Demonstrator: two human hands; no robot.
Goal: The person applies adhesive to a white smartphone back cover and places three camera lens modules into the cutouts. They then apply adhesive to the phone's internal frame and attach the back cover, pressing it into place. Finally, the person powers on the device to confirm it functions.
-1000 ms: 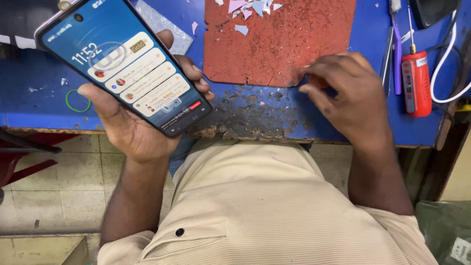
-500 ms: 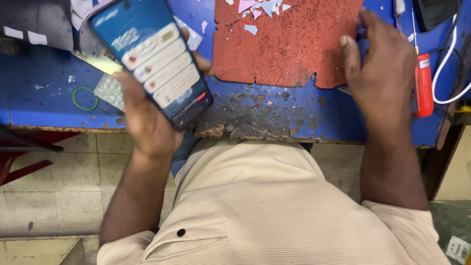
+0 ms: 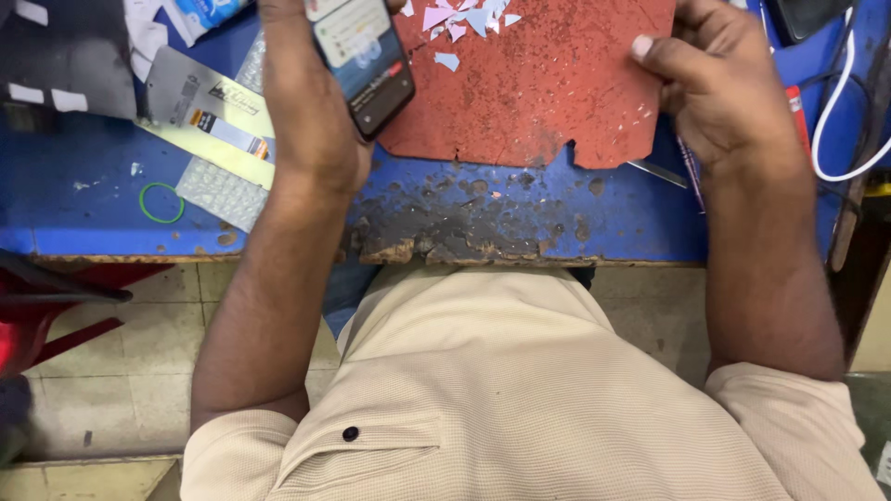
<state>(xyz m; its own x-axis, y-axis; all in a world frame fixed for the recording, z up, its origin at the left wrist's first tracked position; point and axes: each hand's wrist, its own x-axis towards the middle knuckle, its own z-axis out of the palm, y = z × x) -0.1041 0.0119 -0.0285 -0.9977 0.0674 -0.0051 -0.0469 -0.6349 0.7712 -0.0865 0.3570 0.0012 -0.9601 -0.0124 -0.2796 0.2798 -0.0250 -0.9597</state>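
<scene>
Package: flat grey-and-yellow packet (image 3: 209, 116) on bubble wrap, far left
Left hand (image 3: 311, 121): grasping lit phone (image 3: 364, 60)
Right hand (image 3: 719, 88): curled, grip unclear, at red mat (image 3: 548, 88)
Worktop (image 3: 83, 209): blue, scorched front edge
Floor (image 3: 139, 371): pale tiles

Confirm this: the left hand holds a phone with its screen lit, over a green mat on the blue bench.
Not quite. The mat is red, not green, as the head view shows. The rest stands: the left hand holds the phone with its screen lit, at the mat's edge over the blue bench.
</scene>
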